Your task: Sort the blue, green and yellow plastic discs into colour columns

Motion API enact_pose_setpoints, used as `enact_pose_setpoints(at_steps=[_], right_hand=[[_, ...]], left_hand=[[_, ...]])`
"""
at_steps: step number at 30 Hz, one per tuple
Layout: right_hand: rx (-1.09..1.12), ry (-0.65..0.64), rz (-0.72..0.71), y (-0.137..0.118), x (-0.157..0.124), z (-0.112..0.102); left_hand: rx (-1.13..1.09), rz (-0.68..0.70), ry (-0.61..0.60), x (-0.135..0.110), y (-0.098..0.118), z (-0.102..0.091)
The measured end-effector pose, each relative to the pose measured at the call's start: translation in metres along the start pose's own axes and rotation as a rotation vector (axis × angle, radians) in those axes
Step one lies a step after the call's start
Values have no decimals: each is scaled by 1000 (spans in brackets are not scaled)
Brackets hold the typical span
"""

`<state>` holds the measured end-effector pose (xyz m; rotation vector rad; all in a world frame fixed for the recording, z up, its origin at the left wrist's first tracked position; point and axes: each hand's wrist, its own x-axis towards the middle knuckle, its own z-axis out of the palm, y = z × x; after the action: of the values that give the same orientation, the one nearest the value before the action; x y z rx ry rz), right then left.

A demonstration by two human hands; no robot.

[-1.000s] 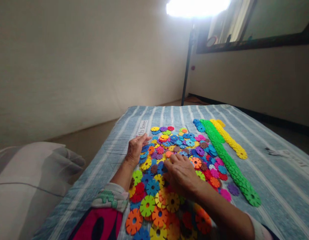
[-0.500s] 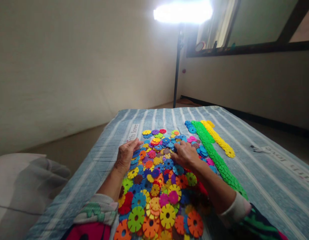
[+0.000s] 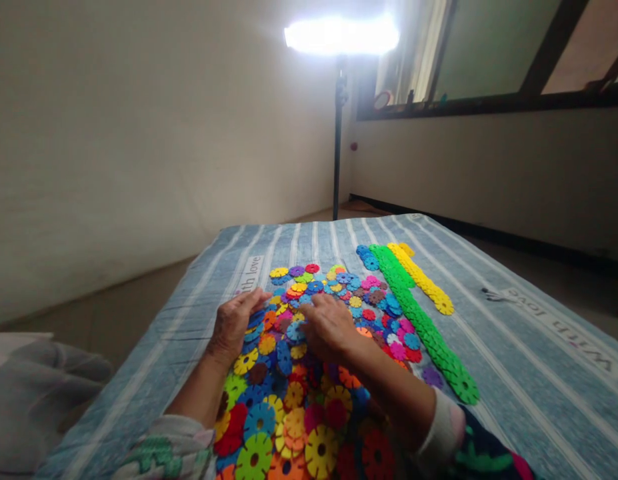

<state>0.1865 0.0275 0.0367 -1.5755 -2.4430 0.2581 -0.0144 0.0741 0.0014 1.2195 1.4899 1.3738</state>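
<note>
A pile of flat, notched plastic flower discs in many colours lies spread over the cloth, with a large yellow disc (image 3: 321,452) and a lime green disc (image 3: 254,456) at its near end. At the pile's left edge is my left hand (image 3: 232,328), its thumb and fingers drawn together. Blue discs (image 3: 255,321) lie right below those fingers; I cannot tell whether they are gripped. My right hand (image 3: 331,327) reaches over the middle of the pile, fingers bent down among blue and yellow discs. Its fingertips are partly hidden.
To the right run a long row of overlapping green discs (image 3: 429,333) and a yellow row (image 3: 423,280). A few blue discs (image 3: 367,258) sit at their far end. Striped blue cloth (image 3: 513,373) covers the surface. Behind it stands a lit lamp (image 3: 341,37) on a pole.
My right hand has moved left across the pile, closer to my left hand. More discs show on the right side. The whole view has shifted slightly.
</note>
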Motion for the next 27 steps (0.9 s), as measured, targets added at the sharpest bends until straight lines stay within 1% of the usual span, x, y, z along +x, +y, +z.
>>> enact_pose_setpoints(at_steps=[2,3,5,7,9,12,14,17,20,23,27], right_hand=[[-29,16,130,14,15,2],[-33,19,169,18,20,4],[-26,18,177,20,26,10],[-18,19,124,13,22,15],[-15,1,51,1,12,17],[-20,-51,-77,-15,-9,13],[-24,-67,-158,-18,-25,8],[-24,-35,-227,-13,-48,0],[-10,2,-242,-1,-67,-3],[5,43,-258,11,-77,-4],[39,98,-267,20,-81,-3]], left_hand=[[-1,-5,-2,-1,2,0],[0,-9,-2,-2,3,0],[7,-13,-2,-2,4,0],[14,-9,-5,-1,4,0],[27,5,-14,-1,4,0],[97,27,-25,-4,7,0],[182,49,-23,-7,13,0],[320,151,11,-9,21,0],[402,269,30,-8,26,4],[466,335,-25,-9,25,12],[563,404,-89,-12,20,20]])
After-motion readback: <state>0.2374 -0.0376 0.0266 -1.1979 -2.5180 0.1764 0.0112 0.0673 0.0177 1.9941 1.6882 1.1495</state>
